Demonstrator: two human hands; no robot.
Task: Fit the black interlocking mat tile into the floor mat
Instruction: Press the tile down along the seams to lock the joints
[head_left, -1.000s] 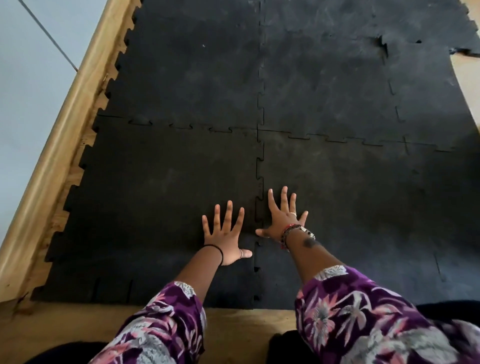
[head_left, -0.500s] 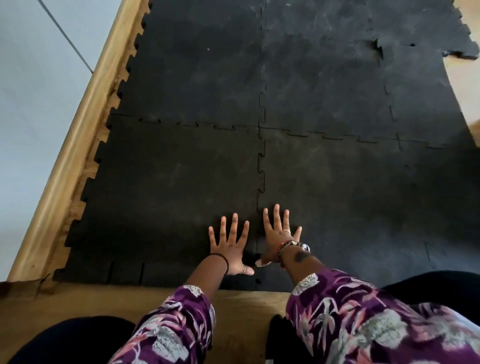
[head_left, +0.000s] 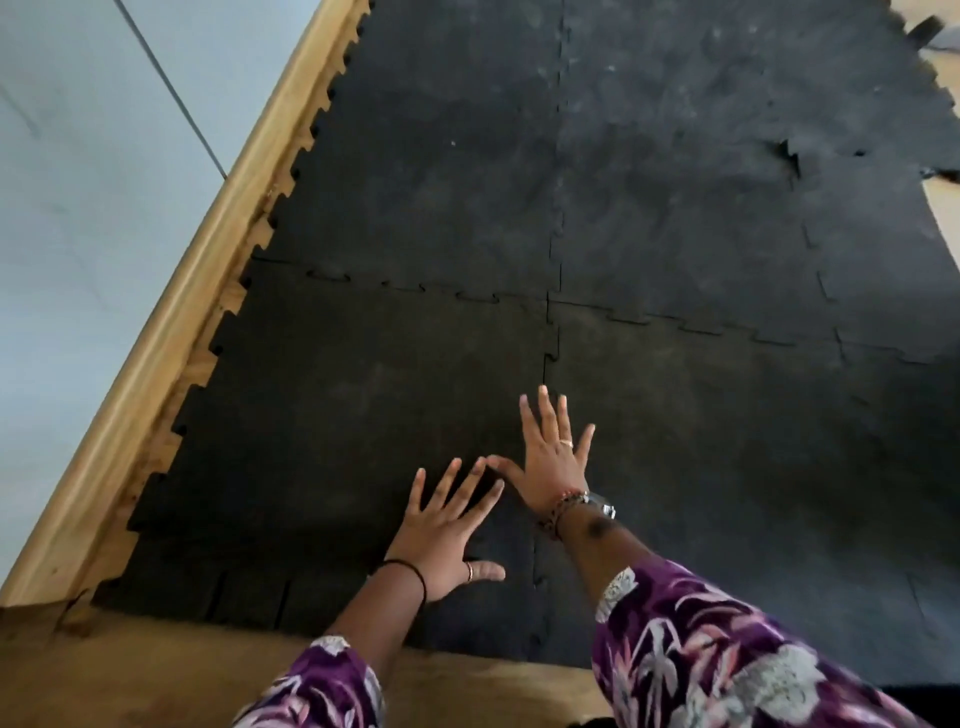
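Right hand (head_left: 550, 462) slid forward along mat tile (head_left: 363, 415) seam.

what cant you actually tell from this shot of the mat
Head view:
- Seam under the right hand: the palm and wrist hide whether its teeth are seated.
- Near tile: too dark to tell flat from raised.
- Far right mat corner: cut off by the frame edge.
- Left hand: pressing force cannot be seen.

Pale blue-grey wall (head_left: 93, 171) left, thin dark seam; light wood skirting (head_left: 171, 332); wooden floor (head_left: 156, 670) near edge.
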